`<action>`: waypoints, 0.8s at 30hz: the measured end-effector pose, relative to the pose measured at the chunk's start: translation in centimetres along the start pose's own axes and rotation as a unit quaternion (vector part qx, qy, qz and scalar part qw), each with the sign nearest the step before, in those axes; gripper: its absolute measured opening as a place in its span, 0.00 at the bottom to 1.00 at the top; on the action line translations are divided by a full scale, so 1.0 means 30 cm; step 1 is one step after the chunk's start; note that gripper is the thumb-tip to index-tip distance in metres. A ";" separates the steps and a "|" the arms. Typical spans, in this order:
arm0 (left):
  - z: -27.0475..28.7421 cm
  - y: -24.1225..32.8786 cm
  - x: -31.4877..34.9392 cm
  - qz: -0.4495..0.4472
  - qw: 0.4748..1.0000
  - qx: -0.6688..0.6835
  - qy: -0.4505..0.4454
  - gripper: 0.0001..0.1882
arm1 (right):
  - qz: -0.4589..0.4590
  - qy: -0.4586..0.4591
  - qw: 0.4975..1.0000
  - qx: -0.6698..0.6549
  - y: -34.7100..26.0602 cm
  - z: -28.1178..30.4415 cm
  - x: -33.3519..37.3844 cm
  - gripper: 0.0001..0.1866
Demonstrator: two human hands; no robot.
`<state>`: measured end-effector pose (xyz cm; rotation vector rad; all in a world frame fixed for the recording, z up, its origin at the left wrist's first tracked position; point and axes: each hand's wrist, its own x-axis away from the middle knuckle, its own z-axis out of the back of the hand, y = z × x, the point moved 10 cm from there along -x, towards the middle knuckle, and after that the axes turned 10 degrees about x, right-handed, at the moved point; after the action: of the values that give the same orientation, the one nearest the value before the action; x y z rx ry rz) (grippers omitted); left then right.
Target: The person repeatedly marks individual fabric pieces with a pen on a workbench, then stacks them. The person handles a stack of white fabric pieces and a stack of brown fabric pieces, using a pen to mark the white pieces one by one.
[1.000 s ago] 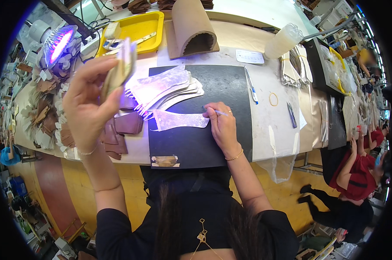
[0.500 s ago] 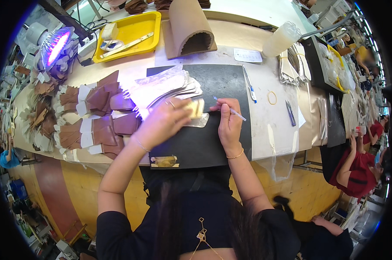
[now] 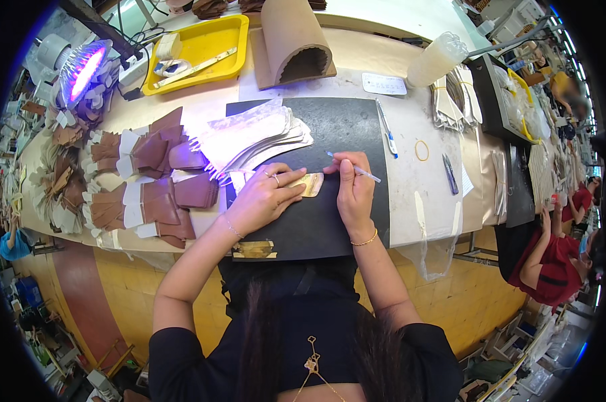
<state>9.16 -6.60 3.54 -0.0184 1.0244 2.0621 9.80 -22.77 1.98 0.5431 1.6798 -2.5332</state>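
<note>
My left hand (image 3: 266,194) lies on a black mat (image 3: 346,124), fingers stretched out over a small yellowish template (image 3: 312,183). The template rests on a pale cut piece, mostly hidden beneath it and the hand. To the right, my right hand (image 3: 354,191) is closed around a slim whitish pen (image 3: 366,175), its bluish end pointing left toward the template, apart from it. Just beyond my left hand, a fanned stack of white-silver pieces (image 3: 259,137) covers the mat's left part.
Brown leather pieces (image 3: 159,201) lie in rows at left, under a lit lamp (image 3: 85,74). Farther back are a yellow tray (image 3: 202,53), a brown arched form (image 3: 293,40) and a translucent bottle (image 3: 437,60). Right of the mat lie a ballpoint pen (image 3: 387,130) and a rubber band (image 3: 421,151).
My left hand has come down and nearer, laying the template it held raised onto the pale piece. My right hand with the pen has barely moved. A person at lower right has left view.
</note>
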 end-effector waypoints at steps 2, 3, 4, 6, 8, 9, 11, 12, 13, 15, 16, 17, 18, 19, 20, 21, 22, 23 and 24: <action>-0.006 -0.004 0.002 0.001 1.000 -0.001 -0.002 0.14 | 0.000 -0.002 1.000 0.005 0.003 0.000 0.000 0.15; -0.008 -0.006 0.003 0.001 1.000 -0.003 -0.005 0.13 | 0.001 -0.003 1.000 0.007 0.004 0.000 0.000 0.15; -0.010 -0.009 0.003 0.003 1.000 -0.003 -0.006 0.13 | 0.002 -0.003 1.000 0.009 0.004 0.000 -0.001 0.15; -0.012 -0.011 0.004 -0.001 1.000 -0.002 -0.008 0.13 | 0.005 -0.004 1.000 0.012 0.002 0.000 -0.001 0.15; -0.010 -0.010 0.002 -0.006 1.000 -0.004 -0.007 0.13 | 0.007 -0.004 1.000 0.014 -0.002 0.000 -0.002 0.16; -0.008 -0.007 0.001 -0.011 1.000 -0.007 -0.006 0.13 | 0.004 -0.005 1.000 0.011 -0.002 0.000 -0.002 0.16; -0.005 -0.002 -0.001 -0.012 1.000 -0.006 -0.003 0.14 | 0.000 -0.006 1.000 0.008 -0.005 0.001 -0.003 0.16; -0.006 0.001 -0.001 -0.008 1.000 -0.003 -0.001 0.14 | -0.002 -0.006 1.000 0.007 -0.006 0.001 -0.003 0.16; -0.005 0.002 0.000 0.003 1.000 0.004 0.004 0.14 | -0.005 -0.008 1.000 0.007 -0.007 0.001 -0.003 0.16; -0.018 0.020 0.009 0.017 1.000 -0.016 0.005 0.14 | -0.008 -0.010 1.000 0.000 -0.009 -0.002 -0.003 0.16; -0.026 0.030 0.015 0.024 0.999 -0.023 0.005 0.14 | -0.010 -0.011 1.000 -0.006 -0.009 -0.003 -0.004 0.16; -0.029 0.034 0.020 0.034 0.999 -0.022 0.008 0.14 | -0.016 -0.011 1.000 -0.015 -0.006 -0.004 -0.004 0.16; -0.026 0.031 0.021 0.042 0.999 -0.018 0.012 0.14 | -0.012 -0.009 1.000 -0.014 -0.009 -0.003 -0.004 0.16; -0.027 0.031 0.024 0.045 0.999 -0.013 0.011 0.13 | -0.012 -0.007 1.000 -0.017 -0.009 -0.003 -0.003 0.16; -0.024 0.025 0.026 0.052 0.999 -0.008 0.012 0.13 | -0.013 -0.006 1.000 -0.019 -0.009 -0.002 -0.002 0.16; -0.024 0.029 0.026 0.045 0.999 -0.011 0.011 0.13 | -0.014 -0.007 1.000 -0.020 -0.008 -0.002 -0.002 0.16; -0.021 0.028 0.026 0.043 0.999 -0.013 0.011 0.13 | -0.016 -0.008 1.000 -0.020 -0.006 -0.002 -0.001 0.16; -0.018 0.028 0.027 0.040 0.999 -0.015 0.012 0.13 | -0.016 -0.009 1.000 -0.021 -0.005 -0.003 0.000 0.16; -0.015 0.028 0.027 0.039 0.999 -0.016 0.015 0.13 | -0.016 -0.009 1.000 -0.022 -0.005 -0.002 -0.001 0.16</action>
<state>7.91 -6.66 3.52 -0.0269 1.0249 2.1546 9.80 -22.66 2.10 0.4911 1.7487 -2.5079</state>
